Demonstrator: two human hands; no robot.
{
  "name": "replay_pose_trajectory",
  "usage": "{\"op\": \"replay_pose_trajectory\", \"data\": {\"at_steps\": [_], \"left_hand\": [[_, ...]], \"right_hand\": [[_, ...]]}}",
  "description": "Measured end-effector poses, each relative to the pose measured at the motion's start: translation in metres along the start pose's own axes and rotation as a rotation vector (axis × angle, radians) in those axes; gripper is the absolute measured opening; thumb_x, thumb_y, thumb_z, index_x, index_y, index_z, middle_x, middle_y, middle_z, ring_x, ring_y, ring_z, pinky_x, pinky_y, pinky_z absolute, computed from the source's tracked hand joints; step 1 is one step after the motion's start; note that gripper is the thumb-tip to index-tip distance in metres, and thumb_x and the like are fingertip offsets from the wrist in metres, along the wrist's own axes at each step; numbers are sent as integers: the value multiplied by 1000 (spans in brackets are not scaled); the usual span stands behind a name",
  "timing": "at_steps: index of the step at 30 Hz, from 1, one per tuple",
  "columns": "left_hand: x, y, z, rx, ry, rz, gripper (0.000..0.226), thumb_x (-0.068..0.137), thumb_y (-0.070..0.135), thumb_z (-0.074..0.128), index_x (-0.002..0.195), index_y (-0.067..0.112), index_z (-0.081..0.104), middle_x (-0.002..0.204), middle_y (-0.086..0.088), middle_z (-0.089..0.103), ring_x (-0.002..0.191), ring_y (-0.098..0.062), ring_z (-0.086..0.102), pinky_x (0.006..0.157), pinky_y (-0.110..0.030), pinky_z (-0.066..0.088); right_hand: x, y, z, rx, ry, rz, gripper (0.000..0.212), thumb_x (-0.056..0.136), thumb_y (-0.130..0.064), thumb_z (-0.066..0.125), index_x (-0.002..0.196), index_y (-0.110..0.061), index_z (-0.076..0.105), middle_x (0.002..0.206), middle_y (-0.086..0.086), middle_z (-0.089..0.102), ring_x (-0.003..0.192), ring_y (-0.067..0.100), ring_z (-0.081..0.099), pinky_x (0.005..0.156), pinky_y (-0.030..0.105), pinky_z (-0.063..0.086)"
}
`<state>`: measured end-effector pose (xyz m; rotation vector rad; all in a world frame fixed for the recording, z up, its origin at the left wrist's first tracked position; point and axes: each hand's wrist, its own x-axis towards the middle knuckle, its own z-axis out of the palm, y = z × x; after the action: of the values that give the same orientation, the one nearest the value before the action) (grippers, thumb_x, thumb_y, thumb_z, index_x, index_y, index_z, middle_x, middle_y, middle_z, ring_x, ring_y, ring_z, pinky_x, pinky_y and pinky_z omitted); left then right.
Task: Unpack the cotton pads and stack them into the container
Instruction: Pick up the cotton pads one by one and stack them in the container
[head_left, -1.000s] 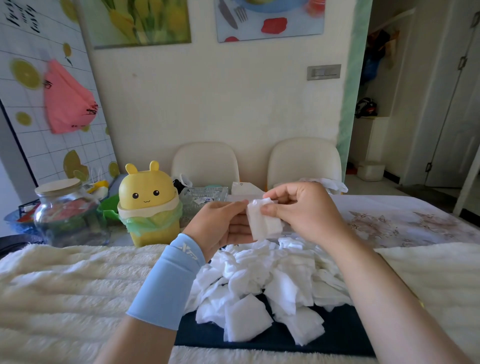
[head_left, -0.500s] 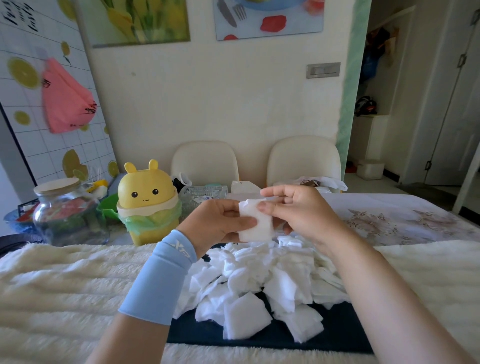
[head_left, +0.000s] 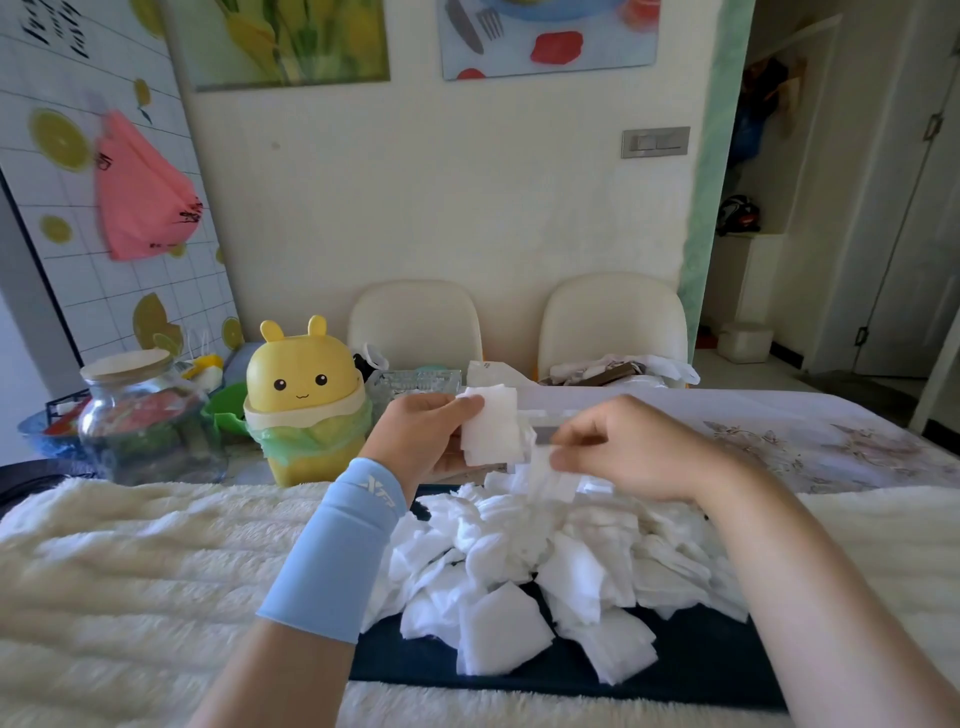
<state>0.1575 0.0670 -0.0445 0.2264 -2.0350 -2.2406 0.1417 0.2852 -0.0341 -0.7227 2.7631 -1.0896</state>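
Change: half a second earlier, both hands pinched the stack (head_left: 491, 431) together above the pile (head_left: 519, 561). The right hand (head_left: 623, 447) has since let go and dropped to the top of the pile. The left hand (head_left: 421, 441) alone now holds the stack above the far edge of the pile, thumb on the near face and fingers curled behind.

Right hand: motion-blurred. Thumb and forefinger are closed on a single pad (head_left: 550, 473) at the top of the pile. Whether the pad has left the pile cannot be told.

Meaning: judged as a collect cycle, with the next pad being fetched for the stack. The stack is thin and most pads lie loose in the pile on the mat (head_left: 701, 660), so the task is at an early stage.

Container: a clear dish (head_left: 415, 382) stands beyond the pile. Whether it is the target cannot be told.
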Motion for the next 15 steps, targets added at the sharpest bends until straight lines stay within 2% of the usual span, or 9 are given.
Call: {"op": "replay_pose_trajectory", "data": {"at_steps": [2,4,6,8,11,15], "left_hand": [[0,0,1,17,18,11,13,90,13,70,95,2,70,94,-17,74,79,-27,74,66,-40,62],[0,-1,1,61,17,19,17,89,15,72,99,0,72,92,-16,75,81,-28,75,72,-45,62],[-1,-2,3,102,-23,18,17,89,17,72,98,3,74,90,-16,76,83,-32,75,78,-48,61],[-3,-2,7,128,-83,23,17,90,19,72,98,4,75,88,-15,77,79,-29,75,77,-43,62],[-9,-1,13,113,-172,34,16,93,16,67,99,2,74,88,-15,76,72,-22,74,62,-29,60],[-12,0,16,84,-278,17,22,96,18,61,105,1,73,98,-19,75,81,-25,73,64,-28,59]], "right_hand": [[-2,-1,-5,182,70,-54,11,96,-23,67,92,-21,77,80,-12,74,67,-4,62,68,12,44],[-5,-4,-8,377,66,-83,12,97,-16,65,99,-11,76,78,-2,73,61,4,62,62,16,47],[-6,-6,-8,468,56,-95,11,96,-11,65,101,-6,74,76,3,71,57,7,59,58,19,47],[-5,-8,-7,468,66,-108,11,92,-8,70,102,-8,74,74,1,70,56,8,60,55,19,47],[-2,-14,0,442,139,-113,17,84,-8,79,99,-14,75,74,0,71,56,12,62,51,22,47],[4,-16,8,390,273,-76,18,77,-19,87,91,-18,75,77,5,73,57,13,66,49,19,47]]}}
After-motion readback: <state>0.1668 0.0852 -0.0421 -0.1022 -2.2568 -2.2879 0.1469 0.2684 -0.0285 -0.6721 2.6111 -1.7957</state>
